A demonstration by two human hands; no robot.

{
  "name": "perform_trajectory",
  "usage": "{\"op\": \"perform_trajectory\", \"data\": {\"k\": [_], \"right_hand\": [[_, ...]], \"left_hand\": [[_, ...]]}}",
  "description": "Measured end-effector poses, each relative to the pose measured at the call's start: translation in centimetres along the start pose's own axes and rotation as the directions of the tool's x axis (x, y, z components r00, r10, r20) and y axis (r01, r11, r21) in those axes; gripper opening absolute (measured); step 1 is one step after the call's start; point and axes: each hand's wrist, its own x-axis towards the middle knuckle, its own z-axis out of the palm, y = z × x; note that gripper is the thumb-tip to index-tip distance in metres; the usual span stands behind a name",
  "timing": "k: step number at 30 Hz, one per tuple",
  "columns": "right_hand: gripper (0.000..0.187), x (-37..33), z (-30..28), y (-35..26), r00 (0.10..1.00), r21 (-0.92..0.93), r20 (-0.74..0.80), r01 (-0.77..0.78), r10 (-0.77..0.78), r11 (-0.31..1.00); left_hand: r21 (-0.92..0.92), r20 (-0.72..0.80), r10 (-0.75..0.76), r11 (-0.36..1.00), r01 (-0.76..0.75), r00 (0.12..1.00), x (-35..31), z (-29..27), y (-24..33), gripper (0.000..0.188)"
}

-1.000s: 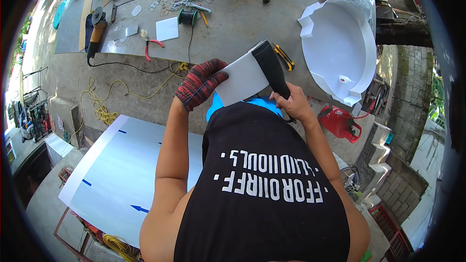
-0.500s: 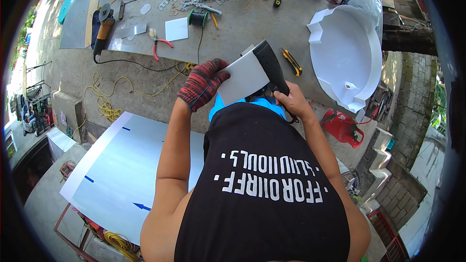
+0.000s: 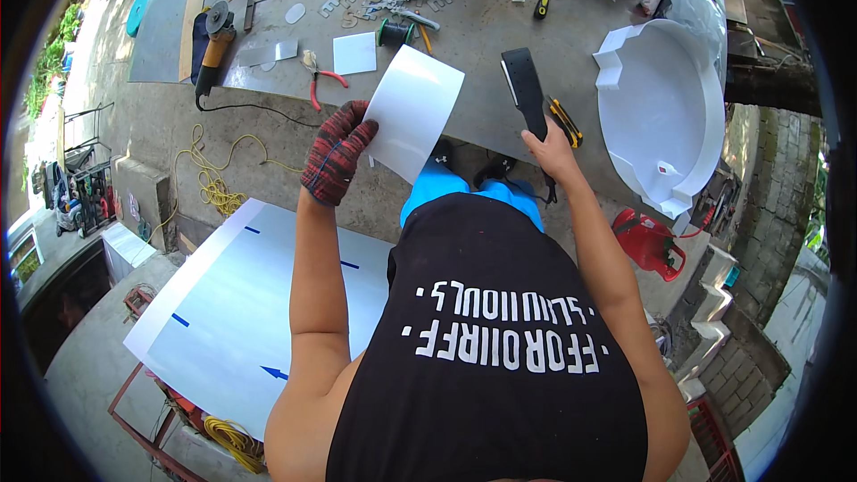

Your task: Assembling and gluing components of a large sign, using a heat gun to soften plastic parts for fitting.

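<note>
In a red and black knitted glove, my left hand (image 3: 339, 153) pinches the lower left edge of a glossy white plastic strip (image 3: 416, 98), which is gently curved and held up before the table. My bare right hand (image 3: 552, 153) grips the handle of a black flat iron (image 3: 523, 80), a gap away from the strip. The iron's cord hangs below my hand. Just right of the iron, a yellow and black utility knife (image 3: 566, 122) lies at the table's edge. A large white curved-wall tray form (image 3: 661, 107) stands farther right.
The metal table (image 3: 482, 27) bears an angle grinder (image 3: 214, 49), red-handled pliers (image 3: 323, 80), a wire spool (image 3: 393, 33), a white square (image 3: 355, 54) and a screwdriver (image 3: 543, 4). A large white sheet (image 3: 241, 295) lies at lower left. A red gas cylinder (image 3: 644, 244) stands right; yellow cord (image 3: 212, 174) trails on the floor.
The flat iron, which was clamped over the strip's right end, has come off it and moved up and right. My left hand has raised and tilted the strip, moving slightly left.
</note>
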Motion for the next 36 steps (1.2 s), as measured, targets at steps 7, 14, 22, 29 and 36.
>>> {"op": "perform_trajectory", "data": {"k": [7,14,22,29,36], "right_hand": [[0.09,6.7,7.7,1.3,0.97,-0.301,-0.245,-0.071,-0.005,0.951],[0.087,7.0,8.2,2.5,0.956,-0.409,-0.289,-0.08,-0.045,0.909],[0.04,-4.1,-5.7,-4.7,0.994,0.545,-0.039,0.105,-0.1,0.832],[0.03,-11.9,-14.9,-3.5,0.932,0.24,-0.221,0.337,-0.287,0.911],[0.012,-12.6,-21.0,5.4,0.861,-0.147,-0.393,0.286,-0.322,0.947]], "left_hand": [[-0.513,0.111,-0.076,0.849,0.123,0.991,0.4,3.8,-3.2,0.053],[-0.75,0.249,-0.055,0.621,0.229,0.967,2.1,9.7,-7.5,0.068],[-0.765,0.405,-0.033,0.534,0.359,0.914,5.0,17.6,-9.9,0.06],[-0.683,0.602,0.014,0.526,0.506,0.798,5.3,30.0,-10.2,0.053],[-0.605,0.564,-0.045,0.658,0.449,0.825,6.0,42.0,-12.4,0.059]]}}
